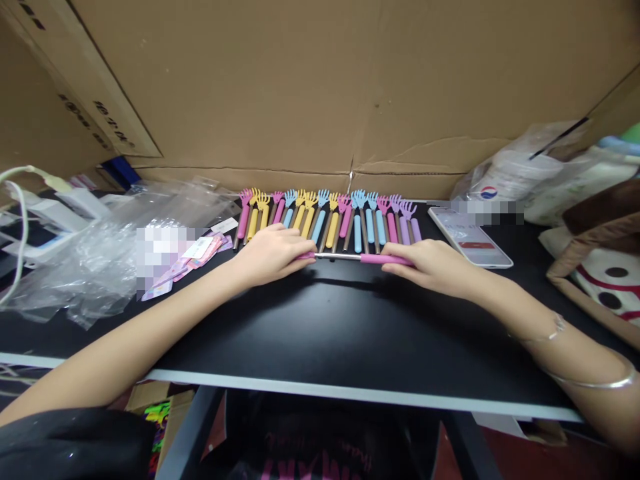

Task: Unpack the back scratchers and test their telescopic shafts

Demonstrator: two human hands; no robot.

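Observation:
A pink telescopic back scratcher [340, 257] is held sideways above the black desk, its thin metal rod showing in the middle. My left hand [273, 253] is closed round its left end, hiding most of that part. On the right, the pink handle is gripped by my right hand [423, 263]. Just behind both hands lies a row of several back scratchers [357, 227] in pink, yellow, blue and purple, their claw ends pointing to the cardboard.
Clear plastic bags [110, 247] and printed cards [200, 257] lie left, beside a white cable [23, 227]. At right are a phone [470, 237], a bagged cup [515, 173] and a brown-trimmed bag [600, 260]. A cardboard wall [310, 93] stands behind.

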